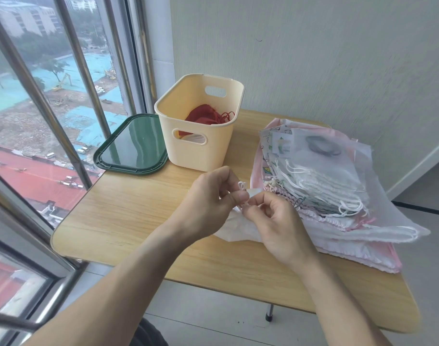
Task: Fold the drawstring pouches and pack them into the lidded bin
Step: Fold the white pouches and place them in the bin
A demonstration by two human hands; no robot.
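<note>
Hands meet above the middle of the pale wooden tabletop (128,218): left hand (208,196) and right hand (275,221) each have a grip pinching the white cord of a sheer white drawstring pouch (238,229). Cream plastic bin (201,121) stands open at the far edge, its dark green lid (132,146) flat beside it, a stack of unfolded pouches (338,186) along the right edge.

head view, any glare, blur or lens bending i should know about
Head view: soft daylight from the window, faint shadows; the green lid mirrors the window; window bars bow from wide-angle distortion; both hands look slightly soft, so the white pouch and its cord lack detail.
</note>
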